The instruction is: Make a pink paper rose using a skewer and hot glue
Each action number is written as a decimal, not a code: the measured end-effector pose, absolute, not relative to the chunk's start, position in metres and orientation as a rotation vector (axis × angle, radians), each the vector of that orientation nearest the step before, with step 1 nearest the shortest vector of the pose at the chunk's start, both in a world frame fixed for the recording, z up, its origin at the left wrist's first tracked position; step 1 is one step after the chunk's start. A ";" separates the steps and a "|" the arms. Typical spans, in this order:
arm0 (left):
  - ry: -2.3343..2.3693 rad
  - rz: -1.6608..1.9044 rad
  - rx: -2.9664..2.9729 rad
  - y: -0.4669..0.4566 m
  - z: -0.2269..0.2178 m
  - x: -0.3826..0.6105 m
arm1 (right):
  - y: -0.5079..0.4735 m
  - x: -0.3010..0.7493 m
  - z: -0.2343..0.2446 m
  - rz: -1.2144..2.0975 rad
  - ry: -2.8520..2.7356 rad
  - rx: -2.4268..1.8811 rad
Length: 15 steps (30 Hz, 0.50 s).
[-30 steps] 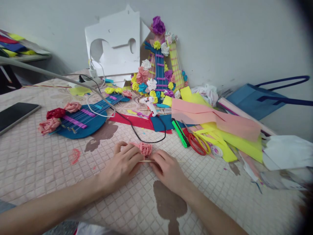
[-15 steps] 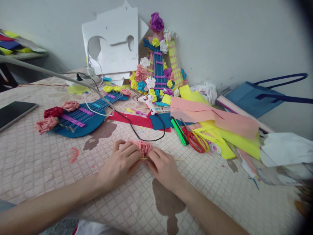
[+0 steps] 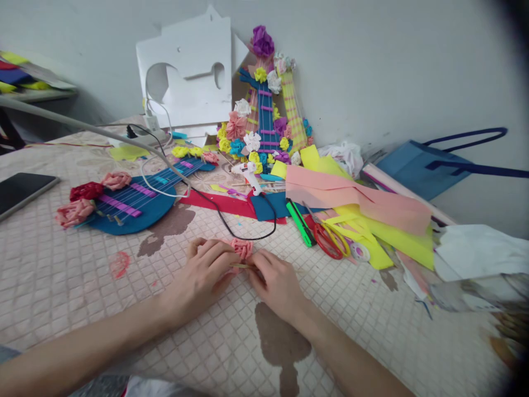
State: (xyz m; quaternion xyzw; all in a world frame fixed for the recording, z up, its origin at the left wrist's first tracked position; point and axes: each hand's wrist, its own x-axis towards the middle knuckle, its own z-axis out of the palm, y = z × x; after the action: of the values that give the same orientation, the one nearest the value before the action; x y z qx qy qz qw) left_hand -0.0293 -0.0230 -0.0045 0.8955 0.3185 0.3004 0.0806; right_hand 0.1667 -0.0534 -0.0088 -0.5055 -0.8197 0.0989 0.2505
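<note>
Between my two hands, low over the table, is a pink crepe-paper flower [image 3: 242,249] with folded, ruffled petals. A thin wooden stick [image 3: 242,266] runs crosswise just below it. My left hand [image 3: 210,269] is closed, its fingers curled over the flower's left side and the stick's left part. My right hand [image 3: 276,280] pinches the stick with thumb and fingertips, close against the flower's right side. The fingers hide both ends of the grip, and a bit of pink paper shows under the stick.
A white glue gun [image 3: 249,175] with a black cord stands beyond my hands. A blue paper guitar [image 3: 136,207] with paper roses lies left. To the right are a green cutter [image 3: 301,223], scissors [image 3: 330,242], and pink crepe paper [image 3: 355,198]. A phone [image 3: 27,192] lies far left.
The stick's right end, which stuck out past my right hand, now shows only faintly. Both hands stay around the flower with small finger shifts. The view has turned slightly.
</note>
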 end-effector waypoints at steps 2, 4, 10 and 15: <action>0.944 0.909 2.701 -0.024 -0.004 -0.030 | -0.054 0.167 -0.008 0.318 -2.203 -1.370; 0.925 0.931 2.716 -0.024 -0.004 -0.032 | -0.053 0.168 -0.008 0.358 -2.171 -1.363; 0.962 1.001 2.751 -0.026 -0.005 -0.036 | -0.052 0.170 -0.006 0.389 -2.134 -1.372; 0.902 0.913 2.801 -0.025 -0.007 -0.033 | -0.054 0.169 -0.006 0.372 -2.181 -1.398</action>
State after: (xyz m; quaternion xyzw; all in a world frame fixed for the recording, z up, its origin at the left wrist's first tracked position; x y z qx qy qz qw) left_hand -0.0332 -0.0250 -0.0074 0.9087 0.2925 0.2962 0.0303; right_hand 0.1693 -0.0539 -0.0056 -0.5159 -0.8049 0.1373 0.2593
